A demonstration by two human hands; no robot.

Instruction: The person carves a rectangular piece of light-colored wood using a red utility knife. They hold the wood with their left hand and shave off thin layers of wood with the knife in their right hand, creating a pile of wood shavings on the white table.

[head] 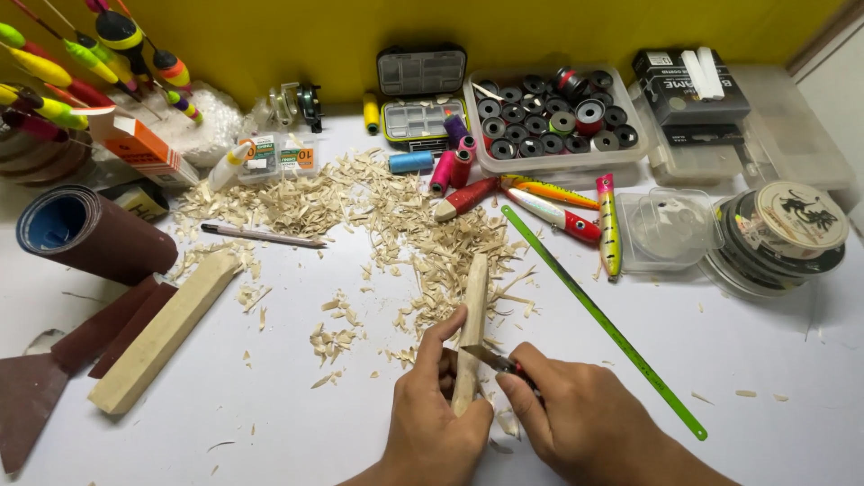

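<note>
My left hand [432, 416] grips the lower end of a pale carved wooden stick [473, 301] that points away from me. Its thumb rests along the stick's side. My right hand [576, 418] holds a small knife [493, 360] whose blade lies against the stick just above my left fingers. Wood shavings [405, 225] are scattered over the white table [297, 405] beyond the hands.
A squared wooden block [162, 328] and a sandpaper roll [85, 232] lie at left, a pencil [261, 237] beyond. A green saw blade [598, 319] runs diagonally at right. Painted fishing lures [562, 211], thread spools, a bobbin tray [553, 117], line spools [783, 236] and boxes fill the back.
</note>
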